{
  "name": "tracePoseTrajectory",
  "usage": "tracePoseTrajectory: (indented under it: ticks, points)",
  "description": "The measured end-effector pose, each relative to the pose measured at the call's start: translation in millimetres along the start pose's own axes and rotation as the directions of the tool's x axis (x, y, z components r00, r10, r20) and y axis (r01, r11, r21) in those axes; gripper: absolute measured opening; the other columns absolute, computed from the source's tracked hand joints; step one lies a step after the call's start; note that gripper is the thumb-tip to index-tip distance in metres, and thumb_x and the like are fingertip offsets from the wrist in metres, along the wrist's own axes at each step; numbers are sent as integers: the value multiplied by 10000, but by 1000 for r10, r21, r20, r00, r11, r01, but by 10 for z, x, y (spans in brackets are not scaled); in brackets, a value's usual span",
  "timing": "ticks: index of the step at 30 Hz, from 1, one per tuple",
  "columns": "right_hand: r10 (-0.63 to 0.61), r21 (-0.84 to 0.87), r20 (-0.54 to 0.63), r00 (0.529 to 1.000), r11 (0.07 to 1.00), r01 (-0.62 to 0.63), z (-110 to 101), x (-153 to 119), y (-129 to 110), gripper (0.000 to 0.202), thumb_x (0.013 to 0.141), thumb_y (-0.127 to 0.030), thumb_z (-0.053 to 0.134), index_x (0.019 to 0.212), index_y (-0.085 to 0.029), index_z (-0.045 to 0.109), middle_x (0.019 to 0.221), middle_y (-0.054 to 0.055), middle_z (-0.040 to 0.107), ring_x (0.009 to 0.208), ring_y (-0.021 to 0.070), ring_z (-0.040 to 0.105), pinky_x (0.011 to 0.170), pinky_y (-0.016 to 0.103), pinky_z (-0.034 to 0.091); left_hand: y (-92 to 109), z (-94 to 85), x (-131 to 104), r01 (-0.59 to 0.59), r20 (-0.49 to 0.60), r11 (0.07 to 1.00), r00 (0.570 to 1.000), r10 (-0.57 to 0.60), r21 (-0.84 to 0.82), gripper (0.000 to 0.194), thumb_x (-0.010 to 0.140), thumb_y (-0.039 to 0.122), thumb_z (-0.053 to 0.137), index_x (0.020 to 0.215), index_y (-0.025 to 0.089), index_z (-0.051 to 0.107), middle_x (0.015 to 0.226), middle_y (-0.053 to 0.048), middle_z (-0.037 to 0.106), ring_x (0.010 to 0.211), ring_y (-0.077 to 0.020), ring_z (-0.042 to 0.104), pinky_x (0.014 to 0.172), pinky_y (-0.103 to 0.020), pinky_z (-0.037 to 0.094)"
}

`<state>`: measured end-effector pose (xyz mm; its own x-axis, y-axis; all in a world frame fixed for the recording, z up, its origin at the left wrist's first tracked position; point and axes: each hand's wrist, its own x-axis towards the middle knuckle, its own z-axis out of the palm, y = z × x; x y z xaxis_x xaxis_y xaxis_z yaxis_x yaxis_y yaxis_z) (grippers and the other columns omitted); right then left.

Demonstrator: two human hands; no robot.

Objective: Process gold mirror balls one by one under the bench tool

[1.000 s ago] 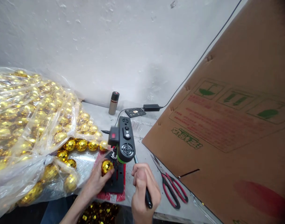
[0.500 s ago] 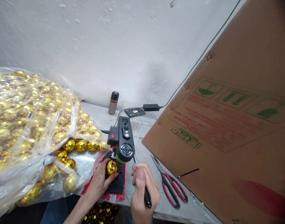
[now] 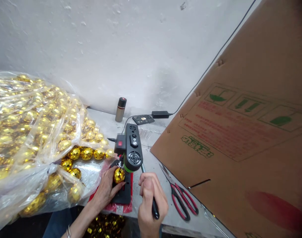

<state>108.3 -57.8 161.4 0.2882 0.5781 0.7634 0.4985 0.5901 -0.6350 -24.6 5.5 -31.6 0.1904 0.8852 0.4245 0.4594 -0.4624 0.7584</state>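
A small black press machine [image 3: 134, 145] stands on the table with its dark base plate [image 3: 123, 196] on red plastic. My left hand [image 3: 106, 188] is closed around a gold faceted ball [image 3: 119, 175], thumb and fingers at its sides, at the front of the press under its head. My right hand [image 3: 152, 201] is wrapped round the black-tipped metal lever [image 3: 155, 210] at the right of the press. Part of the ball's far side is hidden by the machine.
A clear bag [image 3: 37, 132] full of gold balls fills the left side. Red-handled scissors [image 3: 182, 201] lie right of my right hand, beside a large carton [image 3: 240, 132]. Behind the press are a bottle [image 3: 120, 109], a phone [image 3: 143, 119] and a power adapter [image 3: 160, 114].
The gold ball and the fingers of my left hand have shifted slightly away from me, toward the machine's column. My right hand on the lever has hardly moved.
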Motion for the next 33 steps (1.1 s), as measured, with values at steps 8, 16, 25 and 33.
tracePoseTrajectory:
  ticks: [8, 16, 25, 33]
  points:
    - [24, 2, -4, 1000, 1000, -24, -2, -46, 19, 338, 1099, -110, 411, 803, -227, 527, 732, -32, 493, 642, 97, 517, 569, 208, 425, 36, 31, -204, -96, 33, 994, 995, 95, 49, 540, 926, 393, 750, 1414, 198, 627, 1276, -182, 761, 1138, -386, 732, 960, -549, 623]
    - [4, -14, 23, 1000, 1000, -4, -30, -22, -4, 336, 1087, -90, 413, 797, -226, 515, 728, -27, 495, 639, 108, 526, 565, 229, 424, 153, 63, -33, 35, 38, 996, 999, -38, 88, 468, 892, 394, 729, 1305, 185, 666, 1163, -158, 768, 1066, -371, 715, 945, -565, 585]
    - [-68, -26, 17, 998, 997, 69, -27, -234, 189, 328, 1068, -72, 399, 803, -230, 509, 710, -22, 529, 640, 126, 556, 585, 253, 428, 112, 29, -21, 75, 104, 996, 991, -79, 41, 516, 826, 357, 801, 1307, 218, 677, 1166, -130, 747, 1101, -372, 686, 984, -544, 560]
    - [-81, -50, -67, 994, 996, 78, 68, -452, 365, 333, 1066, -117, 397, 762, -233, 466, 724, -26, 499, 613, 120, 497, 572, 273, 392, 196, -16, 11, 110, 153, 993, 982, -114, 38, 511, 805, 301, 791, 1294, 206, 674, 1138, -130, 746, 1084, -368, 676, 993, -552, 542]
